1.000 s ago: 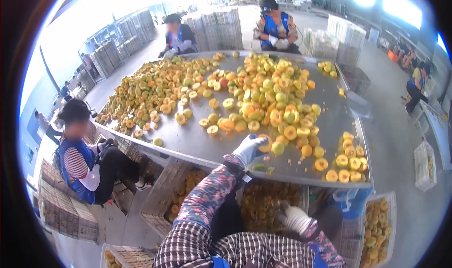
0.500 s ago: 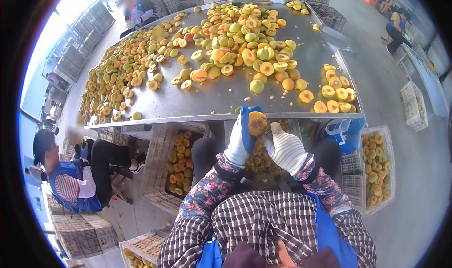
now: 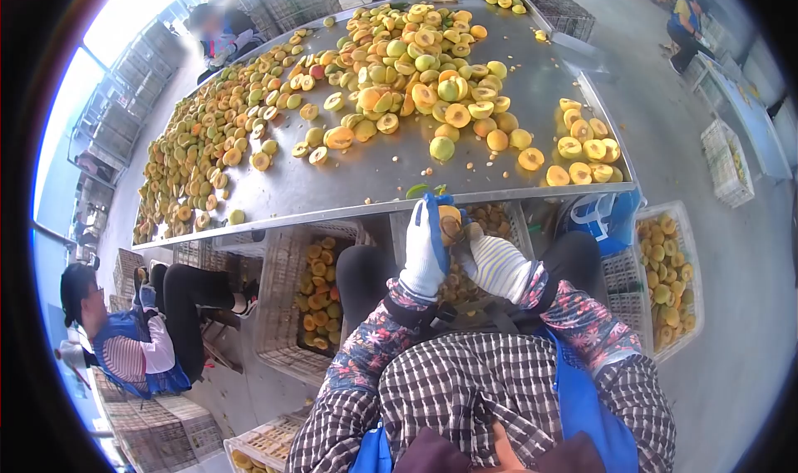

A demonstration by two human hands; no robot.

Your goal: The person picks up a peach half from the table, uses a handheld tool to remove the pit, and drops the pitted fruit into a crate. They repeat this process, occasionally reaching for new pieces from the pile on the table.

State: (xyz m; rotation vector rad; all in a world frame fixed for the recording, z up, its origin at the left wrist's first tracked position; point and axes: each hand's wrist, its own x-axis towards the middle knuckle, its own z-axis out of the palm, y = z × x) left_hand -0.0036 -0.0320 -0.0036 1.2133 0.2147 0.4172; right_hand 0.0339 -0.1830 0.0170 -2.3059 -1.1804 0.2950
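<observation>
My left hand (image 3: 426,248), in a white glove with blue on it, is closed around a yellow fruit half (image 3: 450,223) just below the table's near edge. Right beside it, my right hand (image 3: 496,261) in a striped glove has its fingers bent at the fruit; what its fingertips grip is too small to make out. Under both hands stands a crate (image 3: 519,224) with fruit pieces inside. Beyond them, many cut fruits (image 3: 424,95) lie heaped on the metal table (image 3: 349,186).
Fruit-filled crates stand at my left (image 3: 274,307) and right (image 3: 694,282). A blue bag (image 3: 611,228) hangs by the right crate. One co-worker (image 3: 125,340) sits at the left; others are beyond the table. A small group of halves (image 3: 590,149) lies near the table's right edge.
The view has shifted a little, so the table appears slightly further left. Both hands remain together at the fruit, with the right fingers bent closer around its side.
</observation>
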